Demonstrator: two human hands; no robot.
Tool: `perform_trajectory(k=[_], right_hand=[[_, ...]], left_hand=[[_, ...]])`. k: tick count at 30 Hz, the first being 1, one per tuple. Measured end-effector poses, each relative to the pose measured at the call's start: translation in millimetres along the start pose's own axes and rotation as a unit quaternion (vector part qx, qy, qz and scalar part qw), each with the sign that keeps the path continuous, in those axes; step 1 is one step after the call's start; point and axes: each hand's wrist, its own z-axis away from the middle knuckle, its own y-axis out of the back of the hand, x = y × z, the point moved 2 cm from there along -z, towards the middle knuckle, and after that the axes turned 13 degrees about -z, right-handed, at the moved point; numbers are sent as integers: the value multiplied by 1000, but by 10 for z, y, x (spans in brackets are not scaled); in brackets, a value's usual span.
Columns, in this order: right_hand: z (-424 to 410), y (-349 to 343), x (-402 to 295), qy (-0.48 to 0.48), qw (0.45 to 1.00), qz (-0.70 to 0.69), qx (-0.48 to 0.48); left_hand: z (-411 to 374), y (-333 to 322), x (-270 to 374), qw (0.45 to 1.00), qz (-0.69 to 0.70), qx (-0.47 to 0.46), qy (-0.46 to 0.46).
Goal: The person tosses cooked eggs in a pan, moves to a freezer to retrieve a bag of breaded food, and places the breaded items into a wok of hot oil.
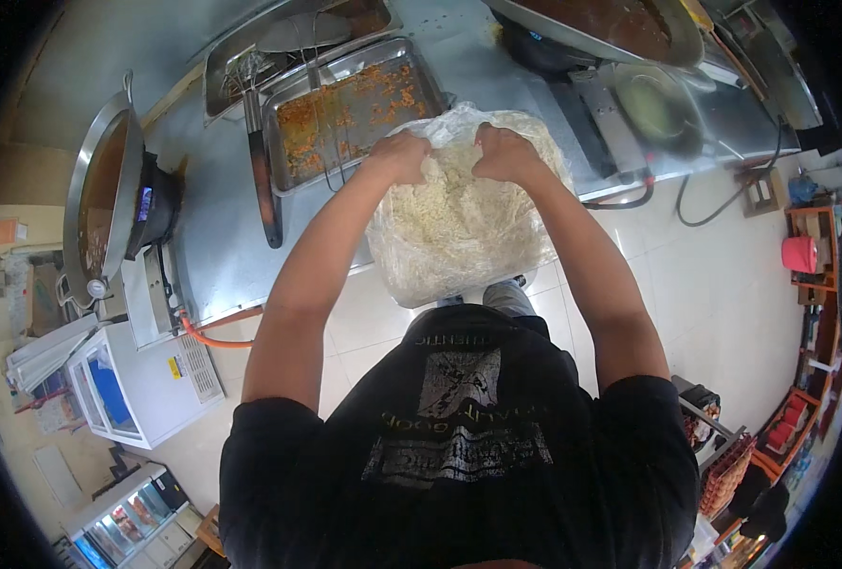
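A large clear plastic bag [421,281] full of pale, coarse crumbs [456,192] sits at the front edge of the steel counter and bulges out over it. At the upper left of the bag, my left hand [401,158] grips the plastic, thumb towards the crumbs. My right hand [508,154] has its fingers curled on the opposite side of the bag's upper part. Between the hands the crumbs show, with crumpled plastic behind them. Both fingertips are partly hidden in the folds.
Left of the bag, a steel tray [273,142] holds orange crumbs, with a black-handled whisk [261,171] beside it. Wide pans of brown liquid stand on burners at left [128,135] and upper right [691,53]. An orange hose [211,340] hangs below the counter edge.
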Motion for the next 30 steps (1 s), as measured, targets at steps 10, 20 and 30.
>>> perform_trajectory(k=[10,20,30], right_hand=[[489,213,-219,100,988,-37,114],[826,757,-478,158,971,43,175],[741,745,-459,177,971,35,157]], left_hand=[[376,250,124,991,75,108,-6],[979,1019,594,970,40,235,40],[951,1320,505,973,9,229,25]])
